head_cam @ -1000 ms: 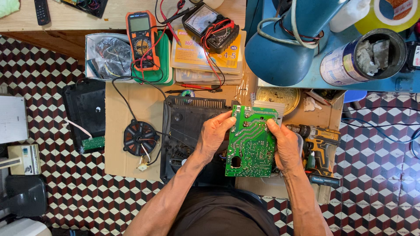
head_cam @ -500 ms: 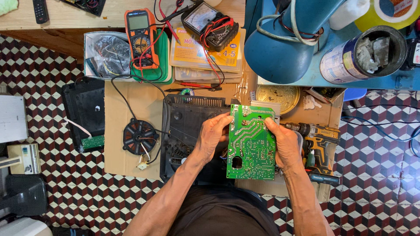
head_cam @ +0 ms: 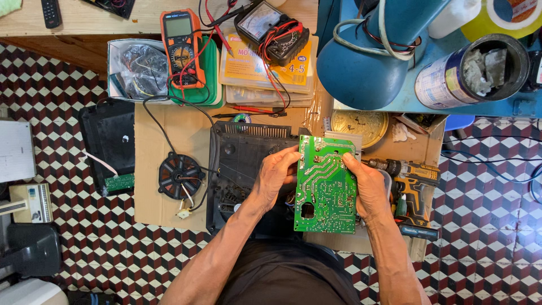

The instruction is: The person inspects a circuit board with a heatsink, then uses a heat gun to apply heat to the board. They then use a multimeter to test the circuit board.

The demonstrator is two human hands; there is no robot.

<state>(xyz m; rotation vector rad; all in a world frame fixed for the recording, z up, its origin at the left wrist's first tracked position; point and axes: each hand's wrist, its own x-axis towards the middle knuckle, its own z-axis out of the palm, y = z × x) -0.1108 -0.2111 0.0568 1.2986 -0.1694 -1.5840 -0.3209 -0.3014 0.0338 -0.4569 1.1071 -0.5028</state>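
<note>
A floor of small red, black and white cube-pattern tiles (head_cam: pixel 84 248) is lying under everything, with a flat sheet of brown cardboard (head_cam: pixel 169 130) spread on it as the work surface. Beyond the cardboard, a wooden bench edge (head_cam: pixel 84 25) is carrying an orange multimeter (head_cam: pixel 182 45).

The person is holding a green circuit board (head_cam: pixel 326 186) up over the cardboard, above the right part of a black plastic casing (head_cam: pixel 243 169) that is lying open on it. The board's long axis is running from the person toward the bench, with its solder side facing the camera. It is looking rectangular, covered in pale green copper traces and small silvery solder points, with a dark cutout near the end closest to the person.

The left hand (head_cam: pixel 276 172) is gripping the board's left edge, and the right hand (head_cam: pixel 367 189) is gripping its right edge. A cordless drill (head_cam: pixel 412 186) is lying just right of the board.
</note>
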